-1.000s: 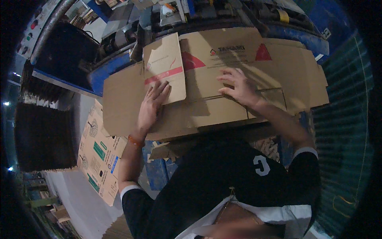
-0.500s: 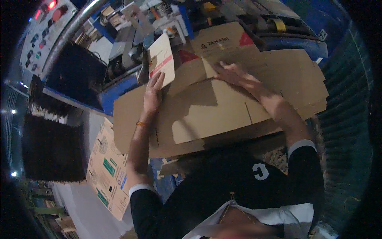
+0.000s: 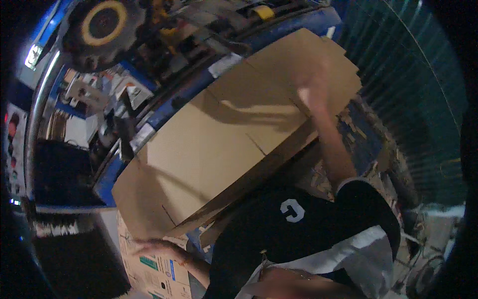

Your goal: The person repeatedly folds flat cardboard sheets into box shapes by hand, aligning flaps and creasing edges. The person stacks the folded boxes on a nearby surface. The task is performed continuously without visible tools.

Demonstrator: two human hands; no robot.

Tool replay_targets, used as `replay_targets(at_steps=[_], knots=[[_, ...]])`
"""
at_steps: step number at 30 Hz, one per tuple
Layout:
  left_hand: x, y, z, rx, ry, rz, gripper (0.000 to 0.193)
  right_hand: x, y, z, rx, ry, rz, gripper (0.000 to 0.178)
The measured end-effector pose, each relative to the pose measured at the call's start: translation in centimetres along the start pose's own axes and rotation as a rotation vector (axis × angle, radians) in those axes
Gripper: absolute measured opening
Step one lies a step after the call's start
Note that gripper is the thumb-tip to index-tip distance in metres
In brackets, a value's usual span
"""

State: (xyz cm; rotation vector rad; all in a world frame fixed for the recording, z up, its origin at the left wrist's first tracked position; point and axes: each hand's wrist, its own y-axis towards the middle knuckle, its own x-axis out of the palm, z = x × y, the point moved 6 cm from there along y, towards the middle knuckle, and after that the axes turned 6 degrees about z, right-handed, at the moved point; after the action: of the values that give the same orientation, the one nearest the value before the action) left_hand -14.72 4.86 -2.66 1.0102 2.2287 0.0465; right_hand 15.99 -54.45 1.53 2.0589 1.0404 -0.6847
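Observation:
A large, plain brown cardboard sheet [image 3: 209, 144] lies slantwise in front of me along the blue machine edge, with slits cut into its near side. More cardboard shows as an edge beneath it. My right hand [image 3: 312, 89] is over the sheet's right part, smeared by motion. Its fingers cannot be made out, nor whether it touches the board. Just off the sheet's lower left corner is my left hand [image 3: 158, 250], fingers stretched out and holding nothing. Behind that hand is a printed cardboard piece [image 3: 154, 276] with green and blue marks.
A dark machine with a large round handwheel [image 3: 104, 24] runs along the far side. A metal rail [image 3: 42, 94] and a control panel [image 3: 15, 154] stand at the left. Cardboard scraps [image 3: 318, 174] lie below on the right, beside a ribbed green wall [image 3: 413, 94].
The view has turned. My left hand has left the printed folded flap and moved down to the sheet's lower left. My right hand has shifted to the right end. The printed flaps no longer show on top.

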Motion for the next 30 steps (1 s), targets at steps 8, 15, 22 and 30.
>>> replay_targets(at_steps=[8,15,22,30], knots=[[5.6,1.3,0.4,-0.575,-1.436,0.117,0.061,0.2,1.0,10.4,0.273,-0.219,0.163,0.081],[-6.5,1.2,-6.9,-0.763,-1.838,0.304,0.052,-4.0,2.4,7.4,0.035,0.423,0.681,0.066],[-1.6,1.5,-1.1,-0.755,-2.650,-0.122,0.039,-5.5,5.0,6.8,0.062,1.354,0.720,0.067],[-2.2,0.9,-3.8,-0.363,-2.269,0.176,0.035,-10.3,4.8,2.9,0.084,1.180,0.398,0.056]])
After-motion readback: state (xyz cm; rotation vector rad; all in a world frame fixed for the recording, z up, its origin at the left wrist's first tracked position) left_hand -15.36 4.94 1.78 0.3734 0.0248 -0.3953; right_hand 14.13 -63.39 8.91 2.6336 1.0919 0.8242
